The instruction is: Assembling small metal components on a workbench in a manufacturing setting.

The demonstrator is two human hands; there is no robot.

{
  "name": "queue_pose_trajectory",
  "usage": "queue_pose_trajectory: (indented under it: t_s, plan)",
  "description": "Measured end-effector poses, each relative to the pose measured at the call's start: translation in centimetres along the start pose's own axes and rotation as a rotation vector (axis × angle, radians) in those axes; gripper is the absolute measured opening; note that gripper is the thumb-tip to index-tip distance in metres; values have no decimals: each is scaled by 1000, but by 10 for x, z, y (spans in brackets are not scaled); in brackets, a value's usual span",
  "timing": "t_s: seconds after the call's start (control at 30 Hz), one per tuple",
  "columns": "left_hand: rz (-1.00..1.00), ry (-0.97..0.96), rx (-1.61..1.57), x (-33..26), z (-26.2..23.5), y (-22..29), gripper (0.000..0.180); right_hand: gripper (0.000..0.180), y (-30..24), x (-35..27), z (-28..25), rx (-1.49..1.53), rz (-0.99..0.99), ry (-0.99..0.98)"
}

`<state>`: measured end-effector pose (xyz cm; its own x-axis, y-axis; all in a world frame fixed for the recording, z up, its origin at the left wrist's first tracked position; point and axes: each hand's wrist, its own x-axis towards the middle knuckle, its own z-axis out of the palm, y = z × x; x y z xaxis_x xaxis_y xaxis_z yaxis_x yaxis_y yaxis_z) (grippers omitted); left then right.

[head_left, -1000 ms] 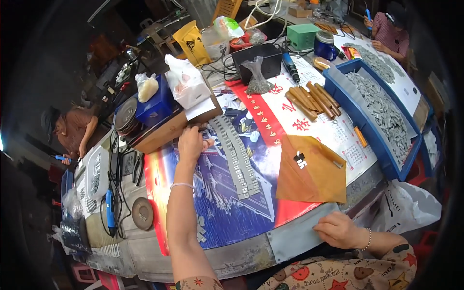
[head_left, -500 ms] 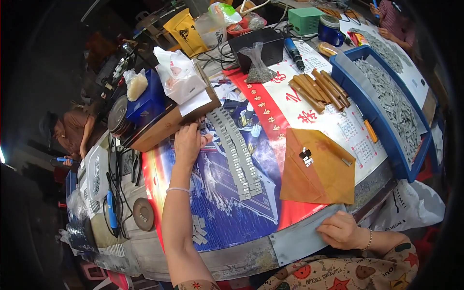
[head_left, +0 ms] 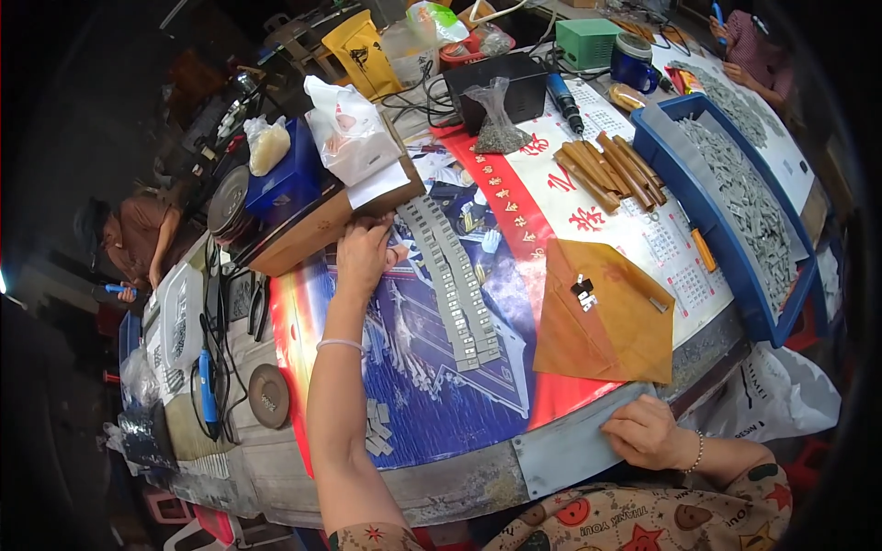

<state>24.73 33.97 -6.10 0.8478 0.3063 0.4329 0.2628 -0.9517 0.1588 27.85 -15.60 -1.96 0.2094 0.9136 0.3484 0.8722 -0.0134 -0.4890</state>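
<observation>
A: In the head view, where is the left hand (head_left: 363, 257)?

B: It reaches far over the table, to the top end of the long row of small grey metal pieces (head_left: 452, 280). The fingers are bent narrow, close to the first pieces. If they pinch one, this cannot be told.

A: And the right hand (head_left: 648, 432)?

B: It rests at the near table edge on a grey flat sheet (head_left: 574, 445). The fingers are bent down on the sheet and hold nothing else.

A: Which containers are there?

B: A blue tray (head_left: 698, 197) at the right is full of the same grey pieces. A clear bag (head_left: 498, 124) stands before a black box (head_left: 503, 84) and holds dark small parts. A white plastic bag (head_left: 347, 129) lies on a brown box (head_left: 322, 225), and its content is hidden. A blue mug (head_left: 634, 66) stands near a green box (head_left: 588, 41).

A: Anything loose?

B: Brown sticks (head_left: 611, 170) lie beside the tray, and an orange paper (head_left: 606, 312) carries a few small clips.
</observation>
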Motion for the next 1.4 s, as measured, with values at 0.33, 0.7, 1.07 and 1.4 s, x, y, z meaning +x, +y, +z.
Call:
queue_pose_trajectory:
  t_s: [0.33,0.7,1.07,1.4]
  plan:
    - [86,-104,-130,-103,-57,85,17,21,-3,-3,3,-11,-16,60]
    - [16,-210,-233,-223,-118,219,25,15,-4,-8,6,-34,-38,107]
    - [-392,-107,-577,-233,-115,220,18,11,-5,-13,7,10,-21,126]
    - [-273,-36,-486,-240,-106,214,15,9,-10,-9,9,-2,10,100]
